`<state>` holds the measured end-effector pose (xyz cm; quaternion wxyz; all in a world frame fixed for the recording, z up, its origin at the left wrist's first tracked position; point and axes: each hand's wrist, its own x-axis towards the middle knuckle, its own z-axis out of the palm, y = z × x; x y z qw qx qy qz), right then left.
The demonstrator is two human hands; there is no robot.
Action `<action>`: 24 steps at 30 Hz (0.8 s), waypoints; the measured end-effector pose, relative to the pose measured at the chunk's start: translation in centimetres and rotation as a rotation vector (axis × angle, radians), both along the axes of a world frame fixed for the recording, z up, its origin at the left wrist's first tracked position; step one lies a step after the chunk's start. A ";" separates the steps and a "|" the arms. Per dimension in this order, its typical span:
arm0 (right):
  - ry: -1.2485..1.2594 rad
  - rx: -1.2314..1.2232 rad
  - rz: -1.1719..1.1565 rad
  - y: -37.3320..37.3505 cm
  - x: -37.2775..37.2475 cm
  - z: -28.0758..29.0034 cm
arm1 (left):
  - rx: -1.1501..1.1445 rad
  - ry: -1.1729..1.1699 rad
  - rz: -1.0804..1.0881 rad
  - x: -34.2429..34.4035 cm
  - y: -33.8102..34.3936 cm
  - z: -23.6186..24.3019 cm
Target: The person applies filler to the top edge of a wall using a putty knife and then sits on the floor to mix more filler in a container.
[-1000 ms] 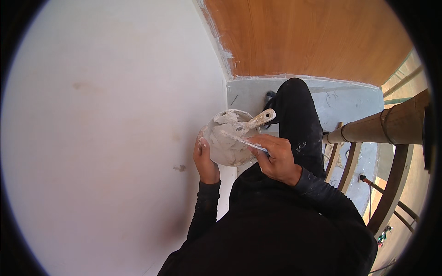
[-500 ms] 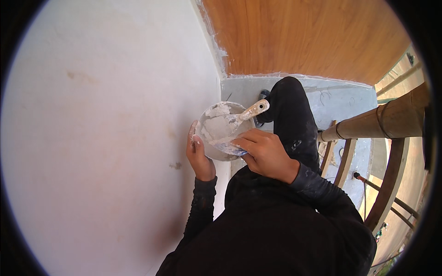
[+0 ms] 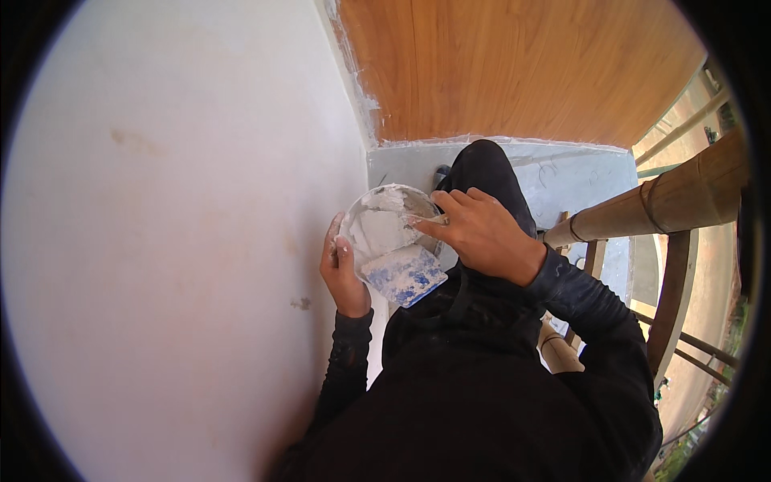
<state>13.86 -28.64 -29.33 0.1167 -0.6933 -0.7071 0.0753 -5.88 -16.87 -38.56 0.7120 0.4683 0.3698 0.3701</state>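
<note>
A round tub of white putty is held in front of me. My left hand is closed round its left side, fingers and thumb smeared white. My right hand grips the handle of a putty knife at the tub's right rim. The knife's blade points into the putty, and its outline is hard to make out there. A blue, putty-smeared spreader lies slantwise over the tub's near rim, with its broad edge sticking out towards me. My right hand is apart from the spreader.
A white wall runs close along my left. Ahead stands a wood-grain panel with white smears along its edges. Pale floor lies below it. On my right are a thick bamboo pole and curved wooden bars.
My right hand has let go of the blue spreader and moved up and right onto the putty knife's handle. The spreader now sticks out farther over the near rim. My left hand still holds the tub.
</note>
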 end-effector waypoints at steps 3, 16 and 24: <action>0.003 -0.071 0.012 0.1 -0.5 2.3 | -0.003 0.083 0.008 0.4 -0.3 0.4; 0.131 -0.236 -0.284 0.9 -5.1 -0.7 | 0.037 0.073 0.085 0.7 -0.5 -0.5; 0.181 -0.342 -0.197 0.2 -3.7 0.2 | 0.012 0.068 0.037 0.3 -1.2 -2.9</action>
